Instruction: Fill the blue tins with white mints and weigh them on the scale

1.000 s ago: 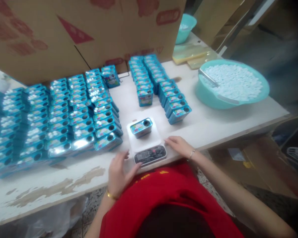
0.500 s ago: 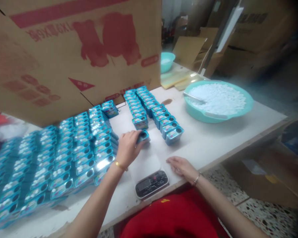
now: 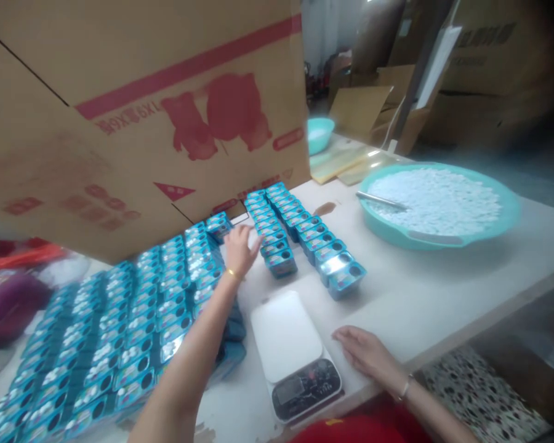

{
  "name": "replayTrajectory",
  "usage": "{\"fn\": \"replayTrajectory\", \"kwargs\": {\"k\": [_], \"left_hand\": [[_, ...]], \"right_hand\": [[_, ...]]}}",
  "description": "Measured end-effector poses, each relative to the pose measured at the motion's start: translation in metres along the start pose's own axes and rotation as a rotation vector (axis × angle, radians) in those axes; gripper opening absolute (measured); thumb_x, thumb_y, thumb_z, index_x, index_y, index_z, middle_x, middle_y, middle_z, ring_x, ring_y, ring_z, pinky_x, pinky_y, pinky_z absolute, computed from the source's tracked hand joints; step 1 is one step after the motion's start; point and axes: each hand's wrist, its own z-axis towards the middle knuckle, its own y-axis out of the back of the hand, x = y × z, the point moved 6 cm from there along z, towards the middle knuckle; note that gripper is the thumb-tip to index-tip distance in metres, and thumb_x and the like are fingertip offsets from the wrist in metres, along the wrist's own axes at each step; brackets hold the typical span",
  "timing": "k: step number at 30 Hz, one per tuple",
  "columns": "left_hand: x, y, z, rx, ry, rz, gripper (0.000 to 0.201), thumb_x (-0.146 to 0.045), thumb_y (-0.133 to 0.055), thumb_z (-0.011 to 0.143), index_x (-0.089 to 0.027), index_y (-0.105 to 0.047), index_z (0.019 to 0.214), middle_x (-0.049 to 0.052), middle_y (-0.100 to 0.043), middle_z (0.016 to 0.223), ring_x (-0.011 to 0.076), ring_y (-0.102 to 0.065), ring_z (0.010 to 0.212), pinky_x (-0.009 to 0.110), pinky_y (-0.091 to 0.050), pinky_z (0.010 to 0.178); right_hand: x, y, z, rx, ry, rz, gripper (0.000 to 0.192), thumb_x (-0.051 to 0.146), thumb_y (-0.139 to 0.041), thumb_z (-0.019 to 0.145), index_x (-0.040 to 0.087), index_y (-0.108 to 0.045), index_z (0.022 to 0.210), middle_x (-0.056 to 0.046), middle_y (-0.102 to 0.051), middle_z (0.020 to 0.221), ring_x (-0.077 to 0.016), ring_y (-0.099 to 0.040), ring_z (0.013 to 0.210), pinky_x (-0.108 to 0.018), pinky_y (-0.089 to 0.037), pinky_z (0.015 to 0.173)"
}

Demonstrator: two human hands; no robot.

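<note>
Now | left hand (image 3: 239,249) open-fingered over tin rows (image 3: 277,234), rows running away | right hand (image 3: 367,354) flat, empty

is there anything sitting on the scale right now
Empty. The white platform of the scale is bare; the blue tins stand beyond it on the table.

Bare forearms, thin gold bangle on the left hand (image 3: 240,251), slim silver bracelet on the right hand (image 3: 368,354), red top with yellow print.
</note>
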Motion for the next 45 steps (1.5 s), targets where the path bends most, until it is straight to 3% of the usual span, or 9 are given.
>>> {"fn": "replayTrajectory", "kwargs": {"k": [5, 9, 16, 20, 25, 31, 36, 40, 45], "left_hand": [[0.098, -0.018, 0.055, 0.160, 0.298, 0.253, 0.040, -0.033, -0.051, 0.082, -0.014, -0.055, 0.117, 0.020, -0.047, 0.126, 0.0339, -0.040, 0.114, 0.043, -0.031, 0.089], [0.118, -0.036, 0.071, 0.248, 0.268, 0.299, 0.031, -0.026, -0.051, 0.078, -0.014, -0.061, 0.105, 0.020, -0.049, 0.120, 0.0344, -0.040, 0.112, 0.045, -0.029, 0.088], [0.088, -0.016, 0.053, 0.357, 0.063, 0.338, 0.022, -0.024, -0.049, 0.080, -0.015, -0.063, 0.095, 0.015, -0.054, 0.115, 0.0304, -0.044, 0.113, 0.044, -0.025, 0.097], [0.056, 0.044, 0.013, 0.384, -0.003, 0.324, 0.024, -0.033, -0.047, 0.083, -0.016, -0.060, 0.092, 0.012, -0.057, 0.104, 0.0261, -0.056, 0.091, 0.037, -0.038, 0.081], [-0.033, 0.115, -0.061, 0.397, -0.221, 0.194, 0.028, -0.045, -0.047, 0.086, -0.020, -0.055, 0.077, 0.005, -0.056, 0.087, 0.0186, -0.056, 0.070, 0.029, -0.037, 0.057], [-0.114, 0.096, -0.122, 0.586, -0.415, 0.110, 0.017, -0.029, -0.047, 0.088, -0.019, -0.058, 0.079, 0.007, -0.059, 0.083, 0.0190, -0.058, 0.070, 0.030, -0.039, 0.055], [-0.122, 0.085, -0.128, 0.549, -0.406, 0.012, 0.014, -0.031, -0.054, 0.085, -0.018, -0.058, 0.084, 0.007, -0.060, 0.086, 0.0208, -0.059, 0.075, 0.031, -0.042, 0.060], [-0.104, 0.122, -0.138, 0.340, -0.322, -0.130, 0.031, -0.046, -0.051, 0.087, -0.017, -0.056, 0.099, 0.008, -0.061, 0.099, 0.0223, -0.058, 0.089, 0.033, -0.046, 0.075], [-0.061, 0.143, -0.200, 0.125, -0.050, -0.416, 0.020, -0.037, -0.050, 0.090, -0.019, -0.057, 0.093, 0.004, -0.061, 0.087, 0.0164, -0.058, 0.080, 0.029, -0.046, 0.075]], "right_hand": [[-0.004, -0.002, 0.006, -0.011, 0.025, -0.018, 0.054, 0.069, -0.058, 0.065, 0.018, -0.053, 0.080, 0.009, -0.039, 0.045, -0.0041, -0.022, 0.038, -0.021, -0.011, 0.041], [-0.006, -0.002, 0.008, -0.050, 0.003, -0.003, 0.055, 0.069, -0.061, 0.062, 0.018, -0.053, 0.078, 0.008, -0.039, 0.044, -0.0043, -0.023, 0.038, -0.021, -0.012, 0.041], [0.001, 0.004, 0.002, -0.056, -0.015, 0.089, 0.050, 0.066, -0.066, 0.063, 0.018, -0.055, 0.074, 0.005, -0.047, 0.048, -0.0042, -0.026, 0.036, -0.020, -0.015, 0.037], [0.011, 0.009, -0.013, -0.074, -0.034, 0.373, 0.034, 0.049, -0.074, 0.066, 0.018, -0.063, 0.076, -0.004, -0.061, 0.072, -0.0102, -0.053, 0.055, -0.021, -0.040, 0.045], [0.012, 0.010, -0.026, -0.059, -0.054, 0.568, 0.024, 0.030, -0.076, 0.066, 0.015, -0.069, 0.083, -0.009, -0.067, 0.085, -0.0151, -0.062, 0.082, -0.022, -0.052, 0.071], [0.001, 0.013, -0.042, -0.052, -0.036, 0.560, 0.019, 0.023, -0.074, 0.067, 0.015, -0.069, 0.084, -0.005, -0.064, 0.078, -0.0114, -0.060, 0.071, -0.018, -0.050, 0.060], [0.001, 0.013, -0.059, -0.037, -0.036, 0.519, 0.020, 0.025, -0.073, 0.070, 0.016, -0.067, 0.087, -0.006, -0.065, 0.085, -0.0130, -0.062, 0.075, -0.021, -0.051, 0.065], [0.006, 0.012, -0.071, -0.025, -0.052, 0.434, 0.027, 0.022, -0.077, 0.067, 0.015, -0.065, 0.090, -0.008, -0.068, 0.088, -0.0142, -0.063, 0.083, -0.021, -0.050, 0.072], [0.015, 0.007, -0.076, 0.018, -0.022, 0.212, 0.034, 0.040, -0.079, 0.065, 0.013, -0.064, 0.080, -0.002, -0.061, 0.068, -0.0068, -0.049, 0.054, -0.019, -0.036, 0.046]]}}
